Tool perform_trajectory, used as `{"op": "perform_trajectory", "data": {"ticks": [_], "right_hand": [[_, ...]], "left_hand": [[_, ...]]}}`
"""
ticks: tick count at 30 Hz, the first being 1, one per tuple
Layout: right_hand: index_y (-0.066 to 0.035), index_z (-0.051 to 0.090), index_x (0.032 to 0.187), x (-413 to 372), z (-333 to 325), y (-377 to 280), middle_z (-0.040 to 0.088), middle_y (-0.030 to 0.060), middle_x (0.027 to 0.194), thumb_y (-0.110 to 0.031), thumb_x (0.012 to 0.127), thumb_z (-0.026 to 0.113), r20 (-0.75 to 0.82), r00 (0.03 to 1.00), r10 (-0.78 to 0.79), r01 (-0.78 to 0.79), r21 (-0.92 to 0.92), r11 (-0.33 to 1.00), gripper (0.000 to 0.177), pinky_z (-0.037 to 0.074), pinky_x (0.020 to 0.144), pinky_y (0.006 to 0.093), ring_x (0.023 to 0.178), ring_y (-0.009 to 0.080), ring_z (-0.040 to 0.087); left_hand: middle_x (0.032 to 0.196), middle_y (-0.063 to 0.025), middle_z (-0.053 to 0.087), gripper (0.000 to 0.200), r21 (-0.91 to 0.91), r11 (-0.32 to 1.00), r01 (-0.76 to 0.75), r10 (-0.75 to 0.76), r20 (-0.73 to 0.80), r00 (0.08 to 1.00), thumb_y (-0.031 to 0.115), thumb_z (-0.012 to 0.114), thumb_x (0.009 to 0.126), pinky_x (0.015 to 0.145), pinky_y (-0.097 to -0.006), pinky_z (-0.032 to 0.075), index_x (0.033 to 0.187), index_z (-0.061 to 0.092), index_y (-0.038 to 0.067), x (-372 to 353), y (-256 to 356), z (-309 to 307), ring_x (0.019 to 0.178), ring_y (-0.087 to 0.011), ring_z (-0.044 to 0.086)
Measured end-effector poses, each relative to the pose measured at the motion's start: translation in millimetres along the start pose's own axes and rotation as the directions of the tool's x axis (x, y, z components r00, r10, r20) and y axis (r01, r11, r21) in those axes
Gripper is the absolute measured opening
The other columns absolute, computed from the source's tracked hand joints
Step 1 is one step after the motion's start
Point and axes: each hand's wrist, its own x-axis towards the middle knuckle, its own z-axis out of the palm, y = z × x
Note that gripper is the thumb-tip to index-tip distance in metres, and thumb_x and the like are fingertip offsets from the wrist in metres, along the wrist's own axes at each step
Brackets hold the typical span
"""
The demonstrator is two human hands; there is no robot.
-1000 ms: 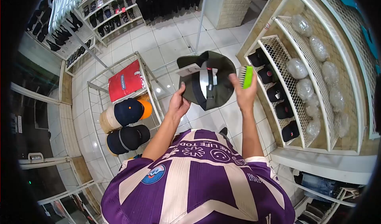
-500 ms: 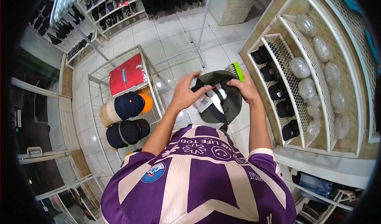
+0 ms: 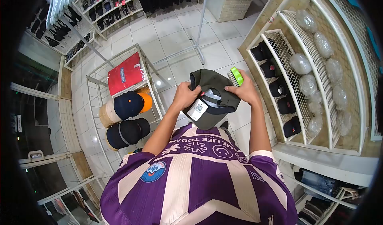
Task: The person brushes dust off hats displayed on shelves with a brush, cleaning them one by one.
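Observation:
A dark olive cap [image 3: 211, 81] is held in front of my chest, its back opening and strap turned up toward me. My left hand [image 3: 186, 96] pinches the cap's left edge between thumb and fingers. A white tag [image 3: 198, 110] with a printed square code hangs from it near that hand. On the opposite edge, my right hand [image 3: 244, 90] grips the cap with the thumb on top. The same hand also holds a bright green brush [image 3: 236, 76], its pale bristles facing left toward the cap.
On my left, a white wire rack [image 3: 94, 105] carries a red packaged garment [image 3: 127, 74] and several caps [image 3: 129, 105]. To the right, a slanted white mesh shelf [image 3: 285, 45] holds dark caps and clear plastic bundles [image 3: 300, 64]. A metal stand [image 3: 197, 45] rises from the tiled floor.
The cap has been turned so its back opening and coded tag face me. My left hand has gone from spread fingers over the cap to gripping its edge. The brush stays in my right hand.

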Motion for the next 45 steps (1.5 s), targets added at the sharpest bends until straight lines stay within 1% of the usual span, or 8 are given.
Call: {"op": "perform_trajectory", "data": {"ticks": [4, 15, 20, 25, 30, 37, 39, 45], "right_hand": [[0.0, 0.044, 0.148, -12.4, 3.9, -45.5, 0.055, 0.0271, 0.124, -0.029, 0.081, 0.079, -0.429, 0.886, -0.178, 0.125, -0.149, 0.981, 0.081, 0.046, 0.101, 0.0457, 0.116, 0.0427, 0.057], [0.003, 0.058, 0.124, 10.9, 40.0, -43.6, 0.062, 0.0244, 0.113, -0.023, 0.076, 0.086, -0.541, 0.802, -0.253, 0.066, -0.341, 0.938, 0.061, 0.052, 0.09, 0.0456, 0.106, 0.0416, 0.061], [0.002, 0.056, 0.122, -13.8, 44.5, -79.4, 0.065, 0.02, 0.107, -0.026, 0.072, 0.088, -0.331, 0.941, -0.067, 0.148, 0.226, 0.963, 0.065, 0.054, 0.084, 0.0466, 0.096, 0.0404, 0.065], [0.002, 0.059, 0.116, 18.7, 44.5, -35.3, 0.069, 0.0198, 0.096, -0.035, 0.072, 0.089, -0.547, 0.792, -0.271, 0.056, -0.378, 0.924, 0.064, 0.055, 0.075, 0.0456, 0.084, 0.0349, 0.07], [0.003, 0.055, 0.119, -5.9, 48.2, -63.6, 0.067, 0.0195, 0.1, -0.038, 0.069, 0.092, -0.319, 0.945, -0.078, 0.121, 0.119, 0.985, 0.074, 0.057, 0.069, 0.0392, 0.074, 0.028, 0.07], [0.003, 0.051, 0.113, 9.6, 27.5, -36.3, 0.066, 0.0217, 0.097, -0.035, 0.068, 0.092, -0.512, 0.855, -0.086, 0.018, -0.135, 0.991, 0.072, 0.052, 0.08, 0.0479, 0.09, 0.0396, 0.066], [0.002, 0.052, 0.113, -11.0, 31.9, -78.4, 0.067, 0.0219, 0.098, -0.036, 0.068, 0.093, -0.378, 0.925, 0.039, 0.073, 0.279, 0.958, 0.072, 0.053, 0.081, 0.0479, 0.093, 0.0395, 0.067], [0.002, 0.052, 0.112, 28.2, 35.2, -2.7, 0.066, 0.0169, 0.094, -0.04, 0.068, 0.092, -0.587, 0.787, -0.19, 0.036, -0.264, 0.964, 0.073, 0.055, 0.069, 0.0405, 0.073, 0.0299, 0.069]], "left_hand": [[0.065, -0.0146, 0.065, 0.038, 0.076, 0.995, -0.062, 0.061, 0.01, 0.998, 0.03, 0.068, 0.088, 0.061, -0.0379, 0.05, 0.086, 0.069, -0.007, -5.8, 9.6, -4.4, 0.06, -0.0198, 0.061], [0.059, -0.0239, 0.054, 0.041, 0.048, 0.974, -0.219, 0.221, -0.032, 0.975, 0.032, 0.066, 0.091, 0.054, -0.0433, 0.045, 0.084, 0.065, -0.008, -27.5, 45.3, -9.3, 0.05, -0.0287, 0.055], [0.059, -0.0256, 0.056, 0.036, 0.083, 0.971, -0.225, 0.234, -0.131, 0.963, 0.027, 0.066, 0.091, 0.052, -0.0411, 0.044, 0.083, 0.066, -0.008, -29.5, 43.7, -9.3, 0.048, -0.0284, 0.057], [0.057, -0.0247, 0.055, 0.034, 0.04, 0.967, -0.253, 0.256, -0.172, 0.951, 0.026, 0.067, 0.091, 0.051, -0.0414, 0.044, 0.082, 0.067, -0.007, -33.1, 50.9, -12.7, 0.047, -0.0259, 0.057], [0.056, -0.0242, 0.054, 0.034, 0.129, 0.965, -0.23, 0.249, -0.152, 0.956, 0.026, 0.067, 0.091, 0.051, -0.0401, 0.044, 0.082, 0.067, -0.007, -33.2, 44.1, -4.8, 0.046, -0.0276, 0.051], [0.057, -0.0257, 0.054, 0.035, 0.051, 0.952, -0.302, 0.305, -0.249, 0.919, 0.027, 0.069, 0.089, 0.049, -0.043, 0.043, 0.078, 0.067, -0.007, -32.1, 49.5, -8.2, 0.045, -0.0332, 0.056], [0.06, -0.0249, 0.059, 0.029, 0.182, 0.949, -0.257, 0.288, -0.173, 0.942, 0.023, 0.067, 0.087, 0.054, -0.0444, 0.049, 0.08, 0.067, -0.005, -35.3, 54.0, -8.5, 0.055, -0.0407, 0.062], [0.057, -0.025, 0.054, 0.033, 0.044, 0.937, -0.347, 0.346, -0.263, 0.901, 0.023, 0.07, 0.09, 0.049, -0.0424, 0.043, 0.078, 0.065, -0.007, -32.9, 48.4, -1.7, 0.046, -0.0348, 0.056]]}}
